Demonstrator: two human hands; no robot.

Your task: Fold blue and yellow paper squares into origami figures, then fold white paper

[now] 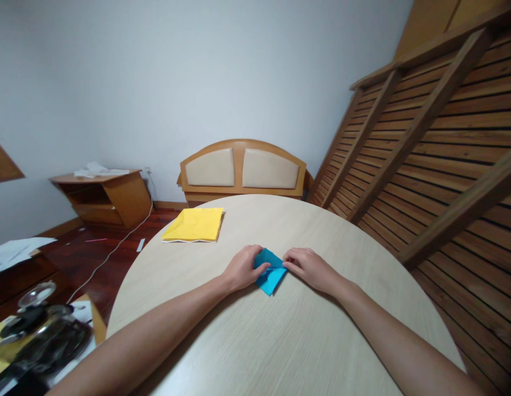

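Both hands (275,268) pressing blue folded paper (270,273), round table (321,231)

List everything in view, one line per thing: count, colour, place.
blue paper: 1, blue, folded, table middle, under both hands
yellow paper stack: 1, yellow, table's far left edge
round table: 1, pale wood, foreground
headboard: 1, wood with beige pads, against the wall
low cabinet: 1, brown, left by the wall
slatted frame: 1, brown wood, right
left hand: 1, pressing the blue paper
right hand: 1, pressing the blue paper
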